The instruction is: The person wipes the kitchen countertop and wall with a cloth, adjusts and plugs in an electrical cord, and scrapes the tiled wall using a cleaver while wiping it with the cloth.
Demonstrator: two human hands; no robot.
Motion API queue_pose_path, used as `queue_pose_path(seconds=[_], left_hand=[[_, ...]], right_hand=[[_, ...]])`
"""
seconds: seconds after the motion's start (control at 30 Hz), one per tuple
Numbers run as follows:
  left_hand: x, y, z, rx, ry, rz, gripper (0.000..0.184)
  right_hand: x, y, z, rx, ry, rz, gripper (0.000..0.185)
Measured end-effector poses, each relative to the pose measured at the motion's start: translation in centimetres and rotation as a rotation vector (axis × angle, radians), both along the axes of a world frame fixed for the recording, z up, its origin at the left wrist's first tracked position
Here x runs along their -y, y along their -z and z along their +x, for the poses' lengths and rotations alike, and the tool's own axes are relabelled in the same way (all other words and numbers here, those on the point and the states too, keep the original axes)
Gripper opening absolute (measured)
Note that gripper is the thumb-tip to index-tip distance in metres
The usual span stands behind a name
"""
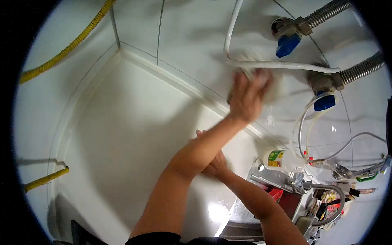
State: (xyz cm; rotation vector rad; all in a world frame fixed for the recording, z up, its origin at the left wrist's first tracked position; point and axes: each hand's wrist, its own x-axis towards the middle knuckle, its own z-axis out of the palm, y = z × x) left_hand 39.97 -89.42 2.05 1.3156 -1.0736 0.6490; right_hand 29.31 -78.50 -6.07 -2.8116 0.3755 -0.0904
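My left hand (247, 98) is raised against the tiled wall, below a white cable (261, 64). Its fingers are closed round a pale, cloth-like thing (274, 90), probably a rag, smeared by motion. My left forearm crosses over my right arm. Lower down, my right hand (216, 165) lies on the white countertop (134, 122), partly hidden by the left forearm. Its fingertips show beyond that arm, stretched out, and I see nothing held in it.
Two pipe valves with blue handles (288, 45) and braided hoses stick out at the upper right. A white jug (286, 160) stands by the metal sink (265, 179) with its curved faucet (341, 200). Yellow corrugated hoses (77, 38) run along the left.
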Motion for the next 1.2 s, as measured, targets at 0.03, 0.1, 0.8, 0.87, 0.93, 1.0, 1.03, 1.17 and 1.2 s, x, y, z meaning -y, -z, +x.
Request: queue_pose_path(seconds=[0.03,0.1,0.8,0.87,0.93,1.0,1.03,1.17,1.2], left_hand=[[0.4,2.9,-1.8,0.204,0.071,0.056,0.053],[0.1,4.3,-1.0,0.382,0.178,0.087,0.05],[-1.3,-2.9,0.5,-0.069,0.062,0.086,0.048],[-0.3,-4.9,-1.5,-0.283,-0.007,0.01,0.051],[0.1,-1.1,-4.1,0.055,0.169,0.066,0.048],[0.1,2.6,-4.9,0.325,0.297,0.154,0.047],[-0.4,3.1,-4.3,0.358,0.328,0.161,0.048],[-0.6,-0.2,-0.6,0.011,0.101,0.108,0.05],[-0.6,-3.2,0.4,-0.146,0.012,0.031,0.048]], right_hand=[[-0.1,0.2,0.0,-0.025,-0.002,-0.032,0.056],[0.0,0.7,-0.2,-0.082,-0.007,-0.099,0.057],[-0.2,0.4,-0.1,-0.004,0.02,-0.165,0.049],[0.0,0.6,-0.2,-0.056,0.022,-0.2,0.053],[0.2,0.2,-0.2,-0.069,0.028,-0.176,0.056],[-0.3,0.1,-0.1,-0.057,0.028,-0.153,0.057],[-0.4,0.3,-0.2,-0.04,0.029,-0.151,0.057],[0.0,1.6,-0.7,0.029,0.021,-0.179,0.058],[-0.1,1.4,-0.7,0.022,0.019,-0.203,0.057]])
